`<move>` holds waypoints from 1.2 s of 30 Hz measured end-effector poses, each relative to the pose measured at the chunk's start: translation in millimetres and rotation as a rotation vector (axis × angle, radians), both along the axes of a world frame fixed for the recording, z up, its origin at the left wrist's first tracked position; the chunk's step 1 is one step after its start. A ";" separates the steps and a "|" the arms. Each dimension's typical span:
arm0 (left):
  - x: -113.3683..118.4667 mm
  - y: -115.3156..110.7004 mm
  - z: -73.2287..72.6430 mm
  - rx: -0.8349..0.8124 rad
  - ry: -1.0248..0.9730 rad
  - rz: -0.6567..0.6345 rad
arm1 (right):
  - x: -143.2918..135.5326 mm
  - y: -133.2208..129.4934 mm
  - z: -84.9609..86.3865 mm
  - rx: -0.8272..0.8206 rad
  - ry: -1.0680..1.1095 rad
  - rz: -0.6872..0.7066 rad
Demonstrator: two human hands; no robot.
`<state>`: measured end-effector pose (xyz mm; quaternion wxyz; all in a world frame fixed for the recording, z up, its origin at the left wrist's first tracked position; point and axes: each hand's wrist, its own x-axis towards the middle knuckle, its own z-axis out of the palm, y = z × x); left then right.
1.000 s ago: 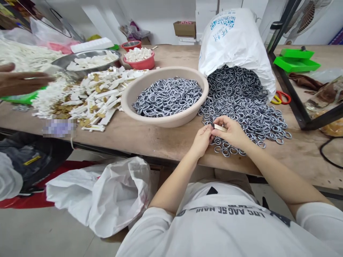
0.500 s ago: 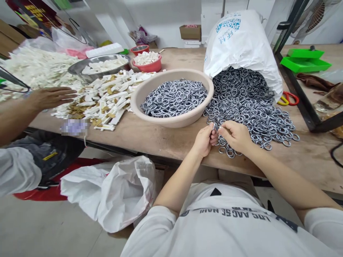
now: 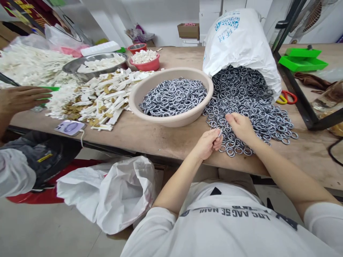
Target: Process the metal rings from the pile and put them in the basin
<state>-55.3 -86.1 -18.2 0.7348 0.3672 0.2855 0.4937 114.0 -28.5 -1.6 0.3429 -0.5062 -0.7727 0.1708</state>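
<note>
Over the tabletop (image 3: 150, 139), the hands (image 3: 209, 144) have parted beside the rings (image 3: 268, 121).

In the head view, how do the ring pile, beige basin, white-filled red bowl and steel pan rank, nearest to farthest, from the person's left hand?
1. Ring pile, just right of the left hand.
2. Basin, ahead and left.
3. Red bowl, beyond the basin, farther left.
4. Steel pan, farthest left.

Grey rings (image 3: 253, 101), shiny, loosely heaped (many overlapping)
</note>
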 end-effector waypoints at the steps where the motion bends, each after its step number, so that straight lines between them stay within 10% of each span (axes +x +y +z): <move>1: -1.5 0.4 0.3 -0.005 -0.022 0.006 | 2.6 5.9 -1.0 -0.007 0.016 -0.051; 13: -13.2 20.1 -9.0 -0.162 -0.104 0.532 | -22.6 7.1 -14.2 0.081 -0.571 0.068; 18: -9.8 20.6 -7.2 -0.179 -0.020 0.577 | -10.8 15.0 -11.8 -0.029 -0.223 0.046; 27: 3.7 17.8 -15.5 0.135 0.276 0.402 | -8.5 -0.7 -1.3 -0.513 0.512 0.405; 36: 12.1 14.1 -14.6 0.163 0.306 0.266 | -15.5 -1.3 -15.5 -0.305 0.522 0.260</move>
